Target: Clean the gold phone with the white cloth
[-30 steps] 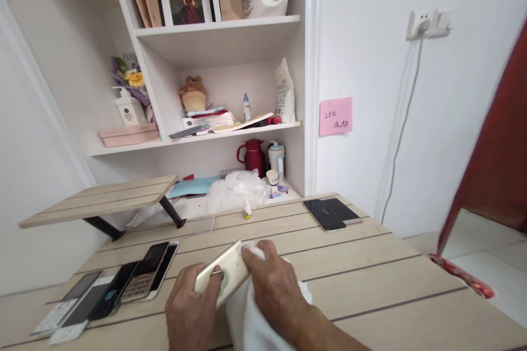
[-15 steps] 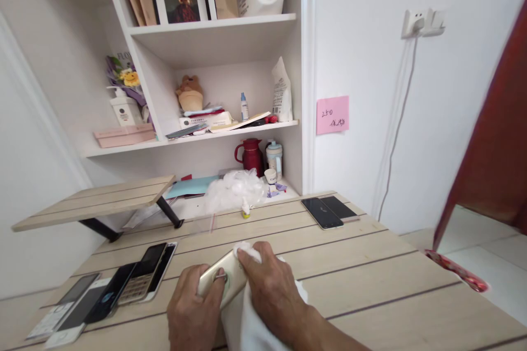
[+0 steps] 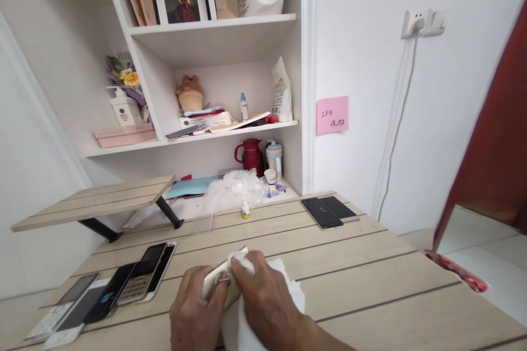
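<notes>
Count: one gold phone (image 3: 214, 281) clamped in left hand (image 3: 195, 310), one white cloth (image 3: 285, 279) bunched under right hand (image 3: 263, 299), two dark phones (image 3: 321, 213) beyond.

One cloth (image 3: 288, 279), one gold phone (image 3: 211, 281)

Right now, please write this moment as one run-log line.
left hand: holds gold phone | right hand: presses white cloth on it | surface: wooden table

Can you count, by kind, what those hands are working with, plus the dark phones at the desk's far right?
Gold phone in the left hand: 1
White cloth under the right hand: 1
Dark phones side by side: 2
Total: 4
</notes>
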### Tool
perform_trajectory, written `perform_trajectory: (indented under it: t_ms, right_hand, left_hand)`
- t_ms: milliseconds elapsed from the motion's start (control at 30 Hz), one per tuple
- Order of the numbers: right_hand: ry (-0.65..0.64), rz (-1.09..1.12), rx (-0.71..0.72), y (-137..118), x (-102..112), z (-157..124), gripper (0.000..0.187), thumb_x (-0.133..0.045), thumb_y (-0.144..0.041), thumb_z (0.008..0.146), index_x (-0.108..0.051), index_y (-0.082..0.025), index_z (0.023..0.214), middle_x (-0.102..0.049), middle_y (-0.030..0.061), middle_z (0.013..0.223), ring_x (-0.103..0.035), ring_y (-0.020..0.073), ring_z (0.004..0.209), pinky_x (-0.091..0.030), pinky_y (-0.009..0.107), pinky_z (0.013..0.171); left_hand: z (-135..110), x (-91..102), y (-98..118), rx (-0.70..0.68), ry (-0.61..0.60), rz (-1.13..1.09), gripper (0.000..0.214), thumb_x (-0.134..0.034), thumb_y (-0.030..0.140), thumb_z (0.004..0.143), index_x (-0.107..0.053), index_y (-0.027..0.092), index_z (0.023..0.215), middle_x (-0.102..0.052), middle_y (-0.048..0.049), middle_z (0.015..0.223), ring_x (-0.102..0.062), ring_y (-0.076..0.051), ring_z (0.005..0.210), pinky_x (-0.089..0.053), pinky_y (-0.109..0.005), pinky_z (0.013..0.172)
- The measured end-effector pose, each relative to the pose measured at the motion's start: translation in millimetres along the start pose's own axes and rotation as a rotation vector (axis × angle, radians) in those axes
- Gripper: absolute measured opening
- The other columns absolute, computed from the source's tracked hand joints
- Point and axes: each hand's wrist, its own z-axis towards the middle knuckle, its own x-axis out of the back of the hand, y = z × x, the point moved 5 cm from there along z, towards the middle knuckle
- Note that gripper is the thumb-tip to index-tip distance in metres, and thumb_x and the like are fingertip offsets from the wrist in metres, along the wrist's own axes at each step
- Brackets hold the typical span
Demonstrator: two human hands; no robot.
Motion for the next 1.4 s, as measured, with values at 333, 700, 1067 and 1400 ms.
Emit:
perform_trajectory:
  t_ms: [333,700,1067,1400]
  right_hand:
    - [-0.027,-0.018,-0.025,1.5,-3.8,-1.2,0.058,-0.052,-0.006,0.086,-0.048,-0.025,0.14,-0.059,0.0129,0.111,-0.064,0.0215,0.076,-0.054,0.03,0.062]
    - [-0.057,0.03,-0.012,-0.3,2.8,1.7,0.061,-0.054,-0.005,0.084,-0.048,-0.027,0.141,-0.058,0.0111,0.11,-0.063,0.0209,0.078,-0.053,0.029,0.064]
    - [-0.021,-0.013,-0.069,9.3,0.1,1.5,0.063,-0.055,-0.001,0.082,-0.049,-0.026,0.14,-0.057,0.012,0.112,-0.061,0.0211,0.08,-0.053,0.03,0.065]
    - [-0.059,-0.021,-0.114,13.1,-0.8,2.5,0.06,-0.052,-0.002,0.084,-0.05,-0.027,0.138,-0.058,0.0136,0.113,-0.064,0.0237,0.078,-0.055,0.034,0.065]
  left_hand:
    - [-1.6,0.1,4.0,-0.069,-0.005,0.014,0.014,-0.053,0.035,0.095,-0.06,0.023,0.097,-0.07,-0.0029,0.086,-0.07,-0.019,0.078,-0.054,-0.027,0.072]
    - [-2.9,0.9,8.5,-0.108,-0.011,0.011,0.015,-0.052,0.036,0.096,-0.059,0.023,0.098,-0.068,-0.0033,0.09,-0.07,-0.018,0.081,-0.053,-0.026,0.072]
    - [-5.1,0.4,4.6,-0.074,-0.002,0.036,0.02,-0.052,0.039,0.096,-0.06,0.021,0.096,-0.068,-0.004,0.089,-0.069,-0.018,0.079,-0.052,-0.027,0.073]
    - [0.6,-3.2,-19.0,0.309,-0.108,-0.114,0.028,-0.06,0.048,0.082,-0.069,0.021,0.084,-0.073,-0.0047,0.083,-0.07,-0.024,0.079,-0.051,-0.034,0.076]
